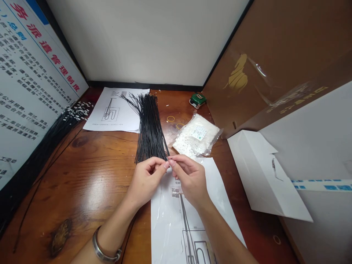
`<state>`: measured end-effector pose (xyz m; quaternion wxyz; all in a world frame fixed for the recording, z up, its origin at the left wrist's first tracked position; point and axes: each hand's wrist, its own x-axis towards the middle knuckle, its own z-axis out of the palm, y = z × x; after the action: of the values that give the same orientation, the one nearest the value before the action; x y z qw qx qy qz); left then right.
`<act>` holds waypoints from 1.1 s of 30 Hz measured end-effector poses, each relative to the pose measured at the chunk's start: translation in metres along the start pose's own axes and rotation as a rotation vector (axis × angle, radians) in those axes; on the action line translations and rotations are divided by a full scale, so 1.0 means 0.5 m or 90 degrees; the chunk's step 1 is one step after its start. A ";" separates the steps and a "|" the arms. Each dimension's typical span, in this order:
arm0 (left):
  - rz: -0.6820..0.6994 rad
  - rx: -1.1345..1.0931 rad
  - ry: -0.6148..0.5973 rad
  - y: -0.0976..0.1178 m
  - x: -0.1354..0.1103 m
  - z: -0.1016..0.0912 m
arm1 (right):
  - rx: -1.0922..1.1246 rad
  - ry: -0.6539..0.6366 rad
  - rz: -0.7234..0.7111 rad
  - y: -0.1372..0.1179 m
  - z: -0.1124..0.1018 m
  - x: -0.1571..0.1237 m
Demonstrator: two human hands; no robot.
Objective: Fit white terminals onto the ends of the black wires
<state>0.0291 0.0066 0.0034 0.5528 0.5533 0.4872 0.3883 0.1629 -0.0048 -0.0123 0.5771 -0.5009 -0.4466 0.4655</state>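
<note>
Over the front end of a bundle of black wires point(150, 128), my left hand point(147, 179) and my right hand point(191, 179) meet fingertip to fingertip. The left thumb and forefinger are pinched together, and a single black wire point(128, 234) trails out below that forearm. My right hand is also closed in a pinch; what lies between its fingertips is too small to make out. Beneath the hands lies a sheet with a printed wire drawing point(167, 227). Just beyond the right hand rests a clear bag of small white parts point(198, 135).
A second drawing sheet point(96, 117) lies at the back left. Black wires with white ends point(74, 112) lean along the left panel. Near the back right are a green tape measure point(197, 99) and a yellow rubber band point(171, 118). A brown carton point(275, 66) borders the right side, with a folded white card point(255, 176) below.
</note>
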 end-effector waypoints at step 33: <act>-0.012 -0.057 0.052 -0.004 0.002 -0.001 | 0.029 0.071 0.007 0.000 -0.001 0.003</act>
<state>0.0288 0.0073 0.0012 0.5604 0.5073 0.4965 0.4267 0.1636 -0.0033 -0.0121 0.6097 -0.5155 -0.4000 0.4501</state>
